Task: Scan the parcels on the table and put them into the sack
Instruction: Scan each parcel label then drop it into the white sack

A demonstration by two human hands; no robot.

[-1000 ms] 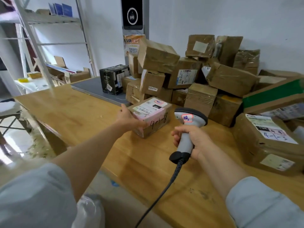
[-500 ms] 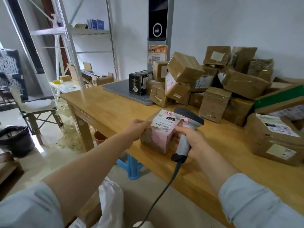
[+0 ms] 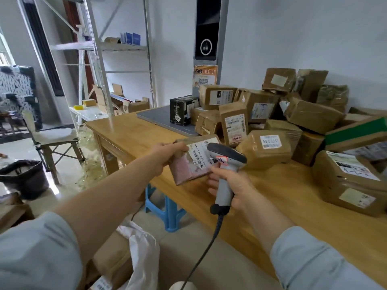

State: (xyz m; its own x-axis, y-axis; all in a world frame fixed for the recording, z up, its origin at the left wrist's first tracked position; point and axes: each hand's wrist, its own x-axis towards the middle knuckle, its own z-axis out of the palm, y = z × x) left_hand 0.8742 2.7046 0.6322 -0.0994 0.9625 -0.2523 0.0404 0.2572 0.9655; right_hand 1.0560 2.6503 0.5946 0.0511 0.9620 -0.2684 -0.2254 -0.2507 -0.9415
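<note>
The small parcel with the pink side (image 3: 188, 167) is off the wood now. A second ago it sat flat on the table (image 3: 278, 185), and now it's up in the air at the near edge, tilted so the white label faces the scanner (image 3: 228, 152). The left hand (image 3: 167, 154) grips its left end, fingers wrapped over the top. The right hand (image 3: 235, 183) is closed around the scanner's handle, and the scanner head has come right up against the label, partly covering it. Behind, the pile of brown parcels (image 3: 261, 109) sits on the table, and the white sack (image 3: 144, 254) is down on the floor near the blue stool (image 3: 167, 208).
</note>
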